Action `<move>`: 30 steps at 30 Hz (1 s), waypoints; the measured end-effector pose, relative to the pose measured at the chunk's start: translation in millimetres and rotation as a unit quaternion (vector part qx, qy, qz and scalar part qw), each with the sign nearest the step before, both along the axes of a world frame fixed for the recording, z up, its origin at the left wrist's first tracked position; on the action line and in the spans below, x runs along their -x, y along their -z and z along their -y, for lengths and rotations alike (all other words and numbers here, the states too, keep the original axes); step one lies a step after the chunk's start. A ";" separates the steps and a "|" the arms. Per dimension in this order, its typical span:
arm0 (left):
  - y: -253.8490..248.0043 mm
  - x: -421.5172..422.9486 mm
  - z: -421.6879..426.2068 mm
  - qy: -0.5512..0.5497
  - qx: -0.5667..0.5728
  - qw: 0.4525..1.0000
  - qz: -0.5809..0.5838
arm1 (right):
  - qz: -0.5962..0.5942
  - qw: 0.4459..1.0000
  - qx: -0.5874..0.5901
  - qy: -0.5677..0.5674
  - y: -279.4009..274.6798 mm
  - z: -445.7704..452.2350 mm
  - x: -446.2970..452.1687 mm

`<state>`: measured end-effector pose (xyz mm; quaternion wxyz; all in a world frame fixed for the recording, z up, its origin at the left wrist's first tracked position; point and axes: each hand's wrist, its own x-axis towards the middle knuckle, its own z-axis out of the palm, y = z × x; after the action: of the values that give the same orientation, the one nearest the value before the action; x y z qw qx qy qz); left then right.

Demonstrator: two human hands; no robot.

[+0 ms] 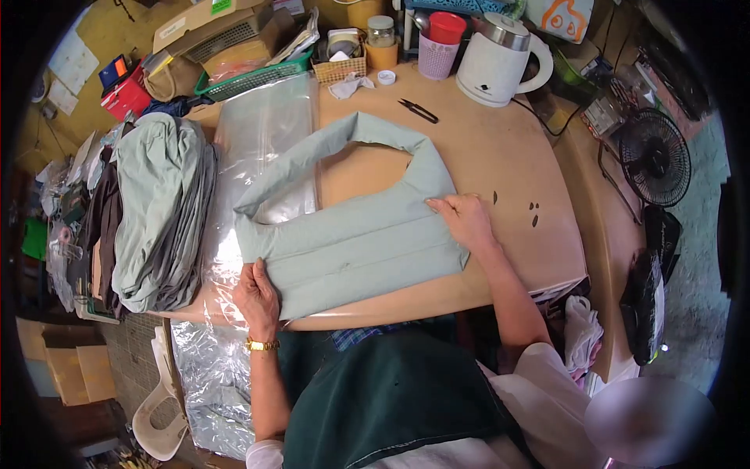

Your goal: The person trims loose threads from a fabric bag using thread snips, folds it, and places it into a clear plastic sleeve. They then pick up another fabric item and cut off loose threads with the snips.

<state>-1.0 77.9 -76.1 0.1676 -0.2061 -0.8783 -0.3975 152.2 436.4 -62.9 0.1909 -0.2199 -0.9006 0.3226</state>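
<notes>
A pale green cloth piece (367, 254) lies flat at the near edge of the tabletop (508, 168), its long padded loop pointing toward the far side. Seams run across its wide near part, roughly left to right. The left hand (256, 293) grasps the piece at its left edge, close to the near corner; a gold watch (262, 344) circles that wrist. The right hand (466, 220) holds the right edge, farther from the person, with its thumb on top; how tightly either hand grips, I cannot tell.

Clear plastic (269, 105) spreads beneath the left end of the loop and beyond it. Farther left stands a heap of green and dark cloth (160, 199). Small black snips (419, 111) rest on the far side, past the loop, with a white kettle (491, 70) beyond them to the right. A black fan (655, 156) stands at the far right.
</notes>
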 end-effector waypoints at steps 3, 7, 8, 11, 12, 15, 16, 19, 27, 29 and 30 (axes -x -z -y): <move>-16.4 -6.7 -2.9 -0.045 0.053 0.996 0.062 | -0.048 0.997 -0.022 0.060 1.6 0.7 -1.6; -51.5 -38.5 -23.6 0.008 0.166 0.972 -0.166 | -0.156 0.957 -0.244 0.029 -33.5 61.5 -12.7; -39.4 -37.6 -22.7 0.056 0.282 0.955 -0.067 | -0.035 0.963 -0.266 -0.013 -22.0 63.1 -19.7; -29.2 -15.7 -10.9 0.084 0.376 0.923 -0.018 | 0.122 0.939 -0.297 0.124 -16.8 21.1 -46.4; -26.8 -19.0 -2.1 0.068 0.365 0.927 -0.046 | 0.100 0.925 -0.323 0.171 -15.8 1.9 -64.9; -48.8 -33.7 -14.9 0.073 0.276 0.952 -0.108 | 0.014 0.950 -0.252 0.184 -13.7 -20.8 -83.2; -55.2 -39.7 -22.2 0.104 0.217 0.961 -0.138 | -0.043 0.978 -0.150 0.141 -15.1 -20.8 -85.2; -76.2 -55.2 -70.5 0.235 0.159 0.948 -0.147 | 0.089 0.992 -0.055 0.070 -27.3 21.4 -57.0; -61.6 -41.2 -217.7 0.368 0.109 0.922 -0.054 | 0.029 0.997 -0.066 0.041 -17.9 56.1 -49.9; -62.7 -44.1 -226.2 0.391 0.023 0.917 -0.071 | -0.003 0.990 0.107 0.090 -19.4 53.6 -56.9; -69.4 -46.9 -224.7 0.398 0.025 0.914 -0.073 | -0.006 0.989 0.109 0.097 -18.3 49.3 -57.1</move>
<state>45.9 302.6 -6.7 0.0539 -0.5711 -0.7184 -0.3935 209.3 387.1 -44.5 0.2014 -0.3236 -0.8336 0.3998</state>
